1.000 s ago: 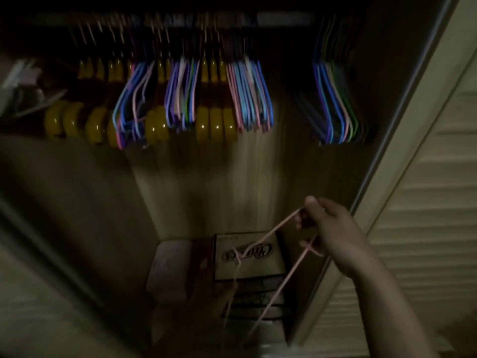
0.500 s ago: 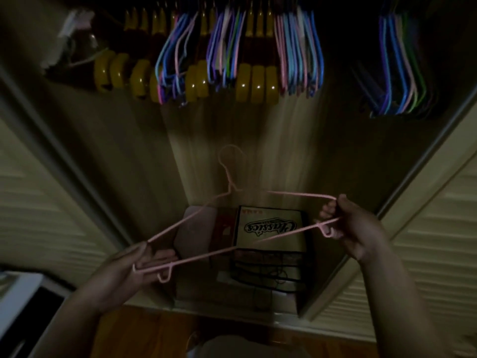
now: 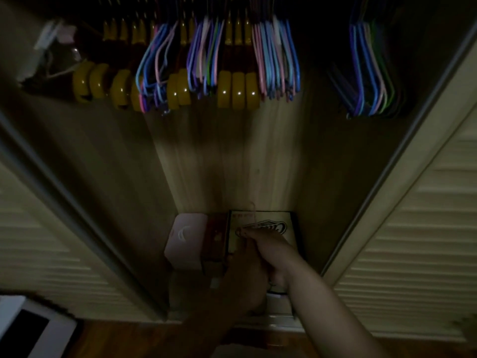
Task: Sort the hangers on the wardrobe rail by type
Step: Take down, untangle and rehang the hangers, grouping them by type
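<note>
Thick yellow-brown wooden hangers [image 3: 237, 91] and thin coloured wire hangers [image 3: 276, 60] hang mixed together along the left and middle of the rail. A separate bunch of wire hangers [image 3: 371, 73] hangs at the right. Low in the middle my two hands are pressed together in front of the wardrobe floor. My right hand [image 3: 273, 251] pinches a thin pink wire hanger [image 3: 244, 231], whose faint hook rises just above the fingers. My left hand [image 3: 245, 275], dark in shadow, curls around the same hanger just below. Most of the hanger is hidden by the hands.
On the wardrobe floor stand a pink box [image 3: 185, 244], a red box [image 3: 215, 239] and a box with a logo [image 3: 290, 226]. Louvred doors [image 3: 413, 228] flank the opening on both sides. A white object [image 3: 33, 329] lies at the lower left.
My hands, which held the pink hanger spread wide by its two ends, have come together at the centre. The hanger now shows only as a small bit above my fingers.
</note>
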The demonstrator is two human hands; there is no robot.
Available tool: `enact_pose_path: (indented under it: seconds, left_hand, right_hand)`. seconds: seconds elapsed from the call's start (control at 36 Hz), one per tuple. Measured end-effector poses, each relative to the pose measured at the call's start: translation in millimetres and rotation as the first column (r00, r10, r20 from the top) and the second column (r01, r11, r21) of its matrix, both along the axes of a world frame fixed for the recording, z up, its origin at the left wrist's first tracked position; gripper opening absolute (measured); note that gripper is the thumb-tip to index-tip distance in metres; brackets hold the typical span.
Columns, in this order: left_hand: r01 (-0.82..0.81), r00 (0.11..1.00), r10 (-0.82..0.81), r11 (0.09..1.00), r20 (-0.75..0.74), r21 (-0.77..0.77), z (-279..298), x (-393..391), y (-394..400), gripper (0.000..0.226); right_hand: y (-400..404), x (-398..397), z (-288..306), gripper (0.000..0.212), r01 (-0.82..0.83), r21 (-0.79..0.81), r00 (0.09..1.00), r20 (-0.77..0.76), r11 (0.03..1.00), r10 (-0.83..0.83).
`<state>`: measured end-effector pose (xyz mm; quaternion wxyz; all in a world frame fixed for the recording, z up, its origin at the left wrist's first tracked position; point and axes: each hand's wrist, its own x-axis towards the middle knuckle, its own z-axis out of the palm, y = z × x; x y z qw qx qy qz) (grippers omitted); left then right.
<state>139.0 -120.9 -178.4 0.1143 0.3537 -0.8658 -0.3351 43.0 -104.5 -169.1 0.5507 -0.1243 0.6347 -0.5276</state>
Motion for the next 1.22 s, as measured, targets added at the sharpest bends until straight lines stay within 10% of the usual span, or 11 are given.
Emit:
enact_pose_path:
  seconds: [0.22,0.39,0.58,0.69,0.92,1.22]
  left_hand:
    - [0.317,0.932,-0.321,0.947,-0.166,-0.055,0,-23,-21,0.042]
    - [0.077,0.813,-0.289,0.914,-0.505,-0.398,117,-23,-80,0.027]
    - [-0.399,0.75,-0.338,0.455,-0.569,-0.796,292,-23,-121,0.042]
    - [-0.437,0.855,-0.19,0.233,-0.482,-0.869,350,-35,-149,0.074]
    - [-0.354,0.934,0.115,0.147,-0.339,-0.924,373,-60,-192,0.083]
    - [-0.369,0.929,0.064,0.12,-0.363,-0.922,372,-57,-195,0.075]
  right_hand:
    - [22,-56,27,0.023,0.286,-0.012,0.86,-0.437,0.958,-0.262]
    - [49,-94,97,0.019,0.325,-0.133,0.68,-0.655,0.936,-0.329]
    - [50,-106,160,0.02,0.277,-0.211,0.528,-0.782,0.937,-0.332]
    - [45,-109,171,0.009,0.252,-0.248,0.509,-0.788,0.935,-0.346]
    - [21,-126,225,0.018,0.232,-0.343,0.399,-0.82,0.91,-0.41]
    - [-38,-163,250,0.021,0.274,-0.252,0.18,-0.934,0.928,-0.307]
